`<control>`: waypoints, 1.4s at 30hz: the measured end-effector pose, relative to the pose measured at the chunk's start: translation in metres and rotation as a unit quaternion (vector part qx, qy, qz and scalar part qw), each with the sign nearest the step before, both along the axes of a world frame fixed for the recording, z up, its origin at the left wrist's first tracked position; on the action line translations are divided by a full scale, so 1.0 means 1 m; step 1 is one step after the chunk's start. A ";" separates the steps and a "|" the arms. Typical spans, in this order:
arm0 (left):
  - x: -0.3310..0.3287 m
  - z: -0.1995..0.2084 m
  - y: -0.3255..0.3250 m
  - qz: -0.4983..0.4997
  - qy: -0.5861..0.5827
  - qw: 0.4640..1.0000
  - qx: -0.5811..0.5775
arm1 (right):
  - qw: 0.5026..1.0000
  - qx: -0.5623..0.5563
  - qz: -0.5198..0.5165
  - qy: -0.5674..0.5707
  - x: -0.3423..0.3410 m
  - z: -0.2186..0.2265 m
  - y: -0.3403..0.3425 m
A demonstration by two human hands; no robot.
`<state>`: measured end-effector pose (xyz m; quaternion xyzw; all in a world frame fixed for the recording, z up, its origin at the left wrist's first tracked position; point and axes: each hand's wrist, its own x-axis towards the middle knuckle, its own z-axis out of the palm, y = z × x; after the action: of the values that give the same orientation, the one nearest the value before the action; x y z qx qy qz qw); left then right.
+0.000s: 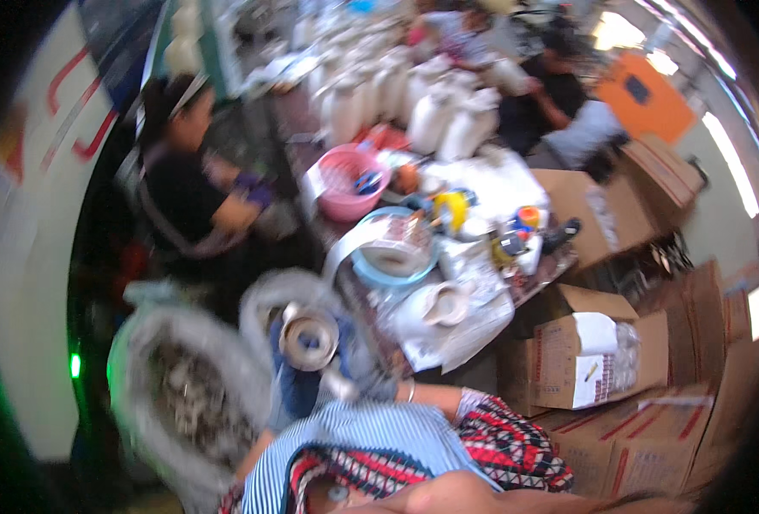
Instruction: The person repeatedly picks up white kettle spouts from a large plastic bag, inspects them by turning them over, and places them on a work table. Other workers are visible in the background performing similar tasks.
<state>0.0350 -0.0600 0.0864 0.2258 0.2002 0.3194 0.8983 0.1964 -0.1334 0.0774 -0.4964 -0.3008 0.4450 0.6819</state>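
Observation:
Above my lap is a round, pale ring-shaped thing (308, 337) with a beige inner rim; blur hides whether it is a tape roll or a container's mouth. My right hand (369, 384), a bracelet at its wrist, is just to the right of it. Its fingers are smeared, and a small white thing (337, 386) shows beside them. My left forearm (255, 450) emerges beside the striped apron (354, 433), but that hand is hidden. At the near table corner, a white jug (431, 310) lies tilted on clear plastic wrapping.
Plastic-lined sacks (131, 368) stand left, one holding pale scraps. The table carries a pink basin (346, 206), a light-blue basin (414, 276) and many white jugs (431, 116). Cardboard boxes (559, 364) crowd the right. One person (182, 188) sits left; others work beyond.

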 end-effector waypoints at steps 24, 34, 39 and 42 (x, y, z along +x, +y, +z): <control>-0.076 -0.304 0.056 0.227 0.143 0.937 -0.224 | 0.898 -0.336 0.072 0.276 0.014 -0.123 -0.072; 0.006 -0.395 0.187 0.078 0.409 0.909 -0.004 | 0.923 -0.376 -0.082 -0.010 0.014 -0.135 -0.176; -0.002 -0.430 0.156 -0.240 0.650 0.518 0.502 | 0.915 -0.369 -0.142 0.075 0.003 -0.131 -0.215; -0.042 -0.445 0.150 -0.289 0.540 0.253 0.749 | 0.914 -0.370 -0.152 0.063 0.000 -0.112 -0.205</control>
<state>-0.0073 0.0901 -0.3587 0.9604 0.2309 -0.1501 0.0426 0.1966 -0.3380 -0.0350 -0.7238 0.0079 0.4459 0.5265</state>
